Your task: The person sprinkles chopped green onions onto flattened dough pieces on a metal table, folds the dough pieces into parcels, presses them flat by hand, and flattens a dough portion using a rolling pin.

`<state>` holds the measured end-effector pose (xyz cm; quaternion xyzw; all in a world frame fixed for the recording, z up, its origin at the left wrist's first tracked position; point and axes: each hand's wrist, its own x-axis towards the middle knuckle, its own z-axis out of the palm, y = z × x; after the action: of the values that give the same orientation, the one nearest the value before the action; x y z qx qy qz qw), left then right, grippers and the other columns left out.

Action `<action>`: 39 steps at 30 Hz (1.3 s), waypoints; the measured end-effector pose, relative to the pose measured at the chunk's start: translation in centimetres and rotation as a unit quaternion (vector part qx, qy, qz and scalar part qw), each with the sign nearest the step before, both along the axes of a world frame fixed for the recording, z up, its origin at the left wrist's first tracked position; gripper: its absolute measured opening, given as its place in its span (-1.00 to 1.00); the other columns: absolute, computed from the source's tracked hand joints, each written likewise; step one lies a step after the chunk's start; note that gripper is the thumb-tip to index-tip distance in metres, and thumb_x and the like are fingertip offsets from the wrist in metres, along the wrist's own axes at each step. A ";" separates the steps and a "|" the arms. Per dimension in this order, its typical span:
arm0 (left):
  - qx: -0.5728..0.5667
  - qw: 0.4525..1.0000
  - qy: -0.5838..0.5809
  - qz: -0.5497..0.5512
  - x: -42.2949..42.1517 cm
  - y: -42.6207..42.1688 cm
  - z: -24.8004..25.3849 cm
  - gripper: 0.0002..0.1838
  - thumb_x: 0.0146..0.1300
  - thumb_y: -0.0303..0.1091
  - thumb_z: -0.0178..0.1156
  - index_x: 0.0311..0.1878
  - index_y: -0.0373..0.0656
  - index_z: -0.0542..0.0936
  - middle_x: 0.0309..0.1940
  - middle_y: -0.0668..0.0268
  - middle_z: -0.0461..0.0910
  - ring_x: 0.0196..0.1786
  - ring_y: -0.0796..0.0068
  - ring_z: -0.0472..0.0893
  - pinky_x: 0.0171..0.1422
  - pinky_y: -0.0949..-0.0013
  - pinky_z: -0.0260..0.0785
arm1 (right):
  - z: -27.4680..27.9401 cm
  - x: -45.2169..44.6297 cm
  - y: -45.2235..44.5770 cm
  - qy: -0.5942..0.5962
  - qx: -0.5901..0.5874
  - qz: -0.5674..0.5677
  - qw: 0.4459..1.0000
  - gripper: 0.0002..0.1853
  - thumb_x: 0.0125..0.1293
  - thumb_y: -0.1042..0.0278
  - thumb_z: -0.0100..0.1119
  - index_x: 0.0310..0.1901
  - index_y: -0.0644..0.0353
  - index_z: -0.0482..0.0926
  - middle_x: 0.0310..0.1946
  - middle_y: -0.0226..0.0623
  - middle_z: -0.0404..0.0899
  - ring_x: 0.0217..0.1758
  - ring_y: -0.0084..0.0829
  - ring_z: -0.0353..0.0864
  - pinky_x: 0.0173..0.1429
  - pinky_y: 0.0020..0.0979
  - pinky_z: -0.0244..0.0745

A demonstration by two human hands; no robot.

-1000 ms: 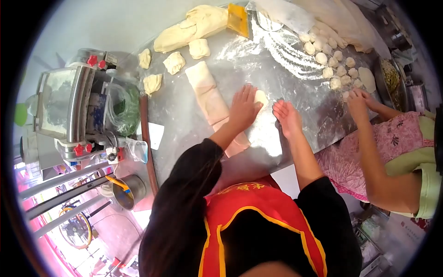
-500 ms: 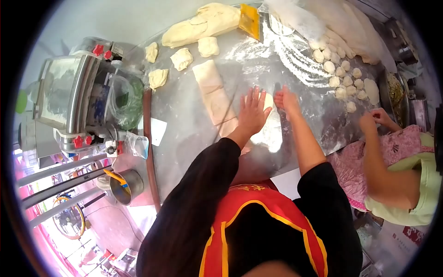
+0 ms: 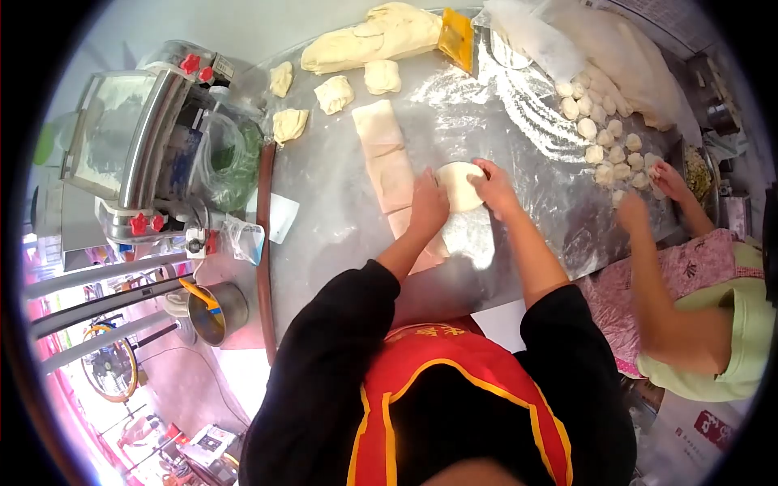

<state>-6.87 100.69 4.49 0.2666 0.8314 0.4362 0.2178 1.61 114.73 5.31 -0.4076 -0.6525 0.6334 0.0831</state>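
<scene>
A round, flat piece of pale dough [image 3: 460,185] lies between my two hands. My left hand [image 3: 429,202] is closed at its left edge, fingertips partly hidden. On the opposite edge, my right hand [image 3: 496,188] pinches the dough with curled fingers. Just below the round is a pale, flour-white patch [image 3: 472,243] that looks like another thin sheet. To the left of my left hand runs a strip of flat dough pieces [image 3: 384,158], laid end to end on the grey work table [image 3: 320,194].
Several dough lumps [image 3: 334,95] and a long dough mass [image 3: 373,36] lie at the back, beside a yellow scraper [image 3: 456,39]. Small dough balls [image 3: 604,154] are on the right, near a co-worker's hands [image 3: 634,211]. A dough-rolling machine [image 3: 130,138] stands left, above a metal pot [image 3: 219,314].
My left hand has gone from lying spread on the dough to gripping its edge. My right hand has come in to the other edge. The co-worker's hands have shifted towards the dough balls.
</scene>
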 end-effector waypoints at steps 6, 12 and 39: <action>0.095 0.966 -0.238 -0.033 -1.2 0.3 2.3 -0.55 0.21 -0.47 0.08 0.19 -0.39 0.44 0.05 -0.07 0.53 0.12 0.04 0.54 0.17 0.23 0.39 | 1.8 6.2 -5.1 -0.119 0.082 -0.040 0.989 -0.68 0.19 0.36 0.29 -0.10 0.37 0.49 -0.25 -0.11 0.59 -0.20 -0.28 0.57 -0.08 -0.29 0.47; -0.116 0.960 0.122 -0.223 0.1 -0.5 2.3 -0.68 0.11 -0.34 0.25 -0.13 -0.35 0.54 -0.11 -0.07 0.54 -0.03 0.01 0.54 0.08 0.08 0.37 | 1.0 3.9 -5.2 -0.001 0.430 0.013 0.903 -0.61 0.30 0.25 0.15 0.05 0.32 0.41 -0.07 0.02 0.45 0.07 0.02 0.39 0.20 -0.10 0.29; -0.171 0.939 0.288 0.083 -5.6 -18.1 1.5 -0.44 0.27 -0.29 0.15 0.29 -0.32 0.32 0.32 -0.01 0.30 0.40 -0.03 0.22 0.50 -0.02 -0.03 | -3.0 -14.5 6.7 -0.065 0.630 0.007 0.774 -0.49 0.27 0.17 0.19 0.27 -0.03 0.40 0.27 0.14 0.26 0.30 0.18 0.22 0.39 0.01 0.15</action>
<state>-12.52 82.63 5.98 0.2692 0.9398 0.2089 -0.0255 -12.91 121.46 2.33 -0.2996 -0.9123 0.0530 0.2739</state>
